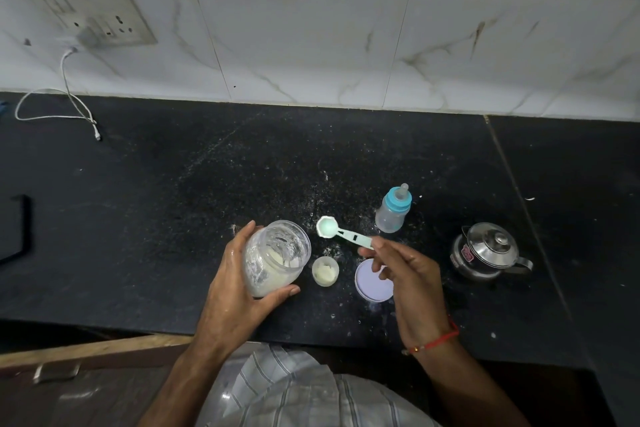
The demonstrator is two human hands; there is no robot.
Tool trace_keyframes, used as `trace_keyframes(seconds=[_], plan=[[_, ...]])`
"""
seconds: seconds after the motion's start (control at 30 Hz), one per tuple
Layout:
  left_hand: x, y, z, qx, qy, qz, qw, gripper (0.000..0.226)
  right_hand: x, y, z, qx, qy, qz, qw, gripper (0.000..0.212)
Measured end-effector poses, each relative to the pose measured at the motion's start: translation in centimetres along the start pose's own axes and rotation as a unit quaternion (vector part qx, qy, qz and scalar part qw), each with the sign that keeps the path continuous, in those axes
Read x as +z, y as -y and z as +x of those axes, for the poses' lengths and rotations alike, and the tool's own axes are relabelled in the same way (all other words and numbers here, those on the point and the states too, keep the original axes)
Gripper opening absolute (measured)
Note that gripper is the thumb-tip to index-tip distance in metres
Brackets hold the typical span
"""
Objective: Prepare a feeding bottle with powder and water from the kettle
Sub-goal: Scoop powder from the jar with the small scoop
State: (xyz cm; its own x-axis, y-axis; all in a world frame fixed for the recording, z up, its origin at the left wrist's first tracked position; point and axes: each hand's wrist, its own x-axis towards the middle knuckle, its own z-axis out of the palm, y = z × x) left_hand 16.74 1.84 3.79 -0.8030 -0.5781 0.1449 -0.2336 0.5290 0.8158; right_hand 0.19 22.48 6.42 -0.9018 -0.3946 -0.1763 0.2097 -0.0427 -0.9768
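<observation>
My left hand (239, 284) grips a clear plastic jar (277, 255) of white powder, tilted with its open mouth toward the right. My right hand (407, 279) pinches the handle of a pale green measuring scoop (337, 230), whose bowl hangs just right of the jar's mouth. A small feeding bottle (394, 210) with a blue collar and teat on stands upright beyond the scoop. A steel kettle (485, 251) with its lid on sits to the right. A small round cup (325, 271) holding pale powder stands between my hands.
A lilac round lid (372, 282) lies flat under my right fingers. Spilled powder dusts the black counter (173, 218). A white charging cable (69, 107) trails from a wall socket (93, 10) at the back left. The counter's front edge runs just before my body.
</observation>
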Motion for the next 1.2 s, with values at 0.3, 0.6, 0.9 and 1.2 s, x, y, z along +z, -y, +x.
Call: trace_keyframes(seconds=[0.3, 0.6, 0.9, 1.2], plan=[[1.2, 0.0, -0.1, 0.001, 0.034, -0.042, 0.999, 0.119, 3.9, 1.4, 0.5, 0.008, 0.107, -0.092, 0.990, 0.014], [2.6, 2.1, 0.5, -0.060, -0.010, -0.098, 0.993, 0.115, -1.9, -3.4, 2.4, -0.031, 0.159, -0.615, 0.772, 0.065], [4.2, 4.2, 1.6, -0.101, 0.006, -0.149, 0.984, 0.109, -3.4, -5.3, 2.0, -0.043, 0.198, -0.643, 0.738, 0.084], [3.9, 5.6, 1.7, -0.047, 0.024, -0.106, 0.993, 0.098, 3.1, -0.2, 3.6, -0.070, 0.166, -0.136, 0.974, 0.047]])
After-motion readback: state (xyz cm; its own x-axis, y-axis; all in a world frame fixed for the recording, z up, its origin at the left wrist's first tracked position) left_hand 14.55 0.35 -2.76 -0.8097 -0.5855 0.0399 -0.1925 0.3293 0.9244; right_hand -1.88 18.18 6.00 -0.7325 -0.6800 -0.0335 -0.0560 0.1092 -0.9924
